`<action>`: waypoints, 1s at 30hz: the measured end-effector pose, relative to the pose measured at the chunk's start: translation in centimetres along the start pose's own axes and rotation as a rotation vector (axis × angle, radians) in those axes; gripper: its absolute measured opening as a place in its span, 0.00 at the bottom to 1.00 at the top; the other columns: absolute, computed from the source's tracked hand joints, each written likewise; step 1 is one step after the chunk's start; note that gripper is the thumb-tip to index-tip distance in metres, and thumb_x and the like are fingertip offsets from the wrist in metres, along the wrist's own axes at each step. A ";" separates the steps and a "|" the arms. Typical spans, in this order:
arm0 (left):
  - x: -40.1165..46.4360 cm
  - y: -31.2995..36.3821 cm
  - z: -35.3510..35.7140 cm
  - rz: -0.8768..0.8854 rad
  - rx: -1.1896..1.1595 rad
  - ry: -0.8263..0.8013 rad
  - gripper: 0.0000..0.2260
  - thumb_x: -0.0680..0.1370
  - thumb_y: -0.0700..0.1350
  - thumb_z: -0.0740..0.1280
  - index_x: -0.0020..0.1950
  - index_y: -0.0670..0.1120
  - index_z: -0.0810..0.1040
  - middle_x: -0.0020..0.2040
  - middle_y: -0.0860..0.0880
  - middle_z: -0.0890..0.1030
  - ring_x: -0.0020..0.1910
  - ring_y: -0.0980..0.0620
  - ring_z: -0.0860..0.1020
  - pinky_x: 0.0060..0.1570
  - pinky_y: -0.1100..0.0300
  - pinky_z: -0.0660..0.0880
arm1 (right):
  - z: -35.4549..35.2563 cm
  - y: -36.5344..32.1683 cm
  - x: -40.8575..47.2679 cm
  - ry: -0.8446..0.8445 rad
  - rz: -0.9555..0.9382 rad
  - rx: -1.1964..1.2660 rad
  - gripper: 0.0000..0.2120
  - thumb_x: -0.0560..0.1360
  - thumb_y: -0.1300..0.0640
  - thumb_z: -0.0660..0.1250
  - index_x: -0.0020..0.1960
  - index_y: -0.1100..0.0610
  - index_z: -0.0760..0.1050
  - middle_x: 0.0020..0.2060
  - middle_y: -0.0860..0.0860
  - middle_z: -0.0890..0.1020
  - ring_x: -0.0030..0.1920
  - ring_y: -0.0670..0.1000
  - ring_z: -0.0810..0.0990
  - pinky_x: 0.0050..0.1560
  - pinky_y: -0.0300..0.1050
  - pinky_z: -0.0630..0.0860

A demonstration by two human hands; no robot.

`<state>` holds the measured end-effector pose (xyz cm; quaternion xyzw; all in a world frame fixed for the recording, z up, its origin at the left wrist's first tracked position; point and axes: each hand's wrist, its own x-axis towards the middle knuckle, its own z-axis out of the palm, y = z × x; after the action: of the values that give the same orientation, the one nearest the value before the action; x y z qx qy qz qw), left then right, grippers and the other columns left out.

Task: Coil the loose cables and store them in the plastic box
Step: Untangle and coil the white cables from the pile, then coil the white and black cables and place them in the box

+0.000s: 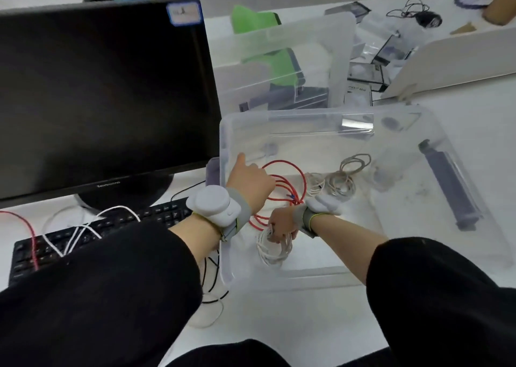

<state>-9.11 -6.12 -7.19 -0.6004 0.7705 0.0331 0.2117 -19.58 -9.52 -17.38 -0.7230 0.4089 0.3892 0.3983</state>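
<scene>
A clear plastic box [435, 132] stands on the white table right of the monitor. Inside it lie a red coiled cable [293, 168] and a pale coiled cable [346, 176]. My left hand [248, 179] reaches over the box's left wall, thumb raised, fingers on the red coil. My right hand [280, 225] is low in the box's near part and grips a white coiled cable [272, 250]. Loose white cable [83, 227] and a red cable [28, 229] lie across the keyboard, outside the box.
A black monitor [100, 93] and keyboard [111, 232] fill the left side. A second clear bin [293, 31] with a green object stands behind the box. A grey handle [449, 185] shows at the box's right wall. A black cord [212, 288] hangs by the box's left corner.
</scene>
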 end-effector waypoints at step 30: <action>0.7 -1.5 0.1 -0.152 -0.228 0.294 0.14 0.82 0.49 0.55 0.53 0.49 0.79 0.52 0.49 0.81 0.58 0.49 0.72 0.72 0.46 0.50 | -0.1 -1.3 -0.3 -0.091 0.151 -0.141 0.25 0.77 0.45 0.60 0.55 0.68 0.77 0.48 0.59 0.81 0.32 0.48 0.76 0.35 0.40 0.74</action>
<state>-7.76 -7.12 -7.20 -0.6753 0.7368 0.0161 0.0295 -18.51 -9.06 -16.76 -0.6979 0.4154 0.4783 0.3340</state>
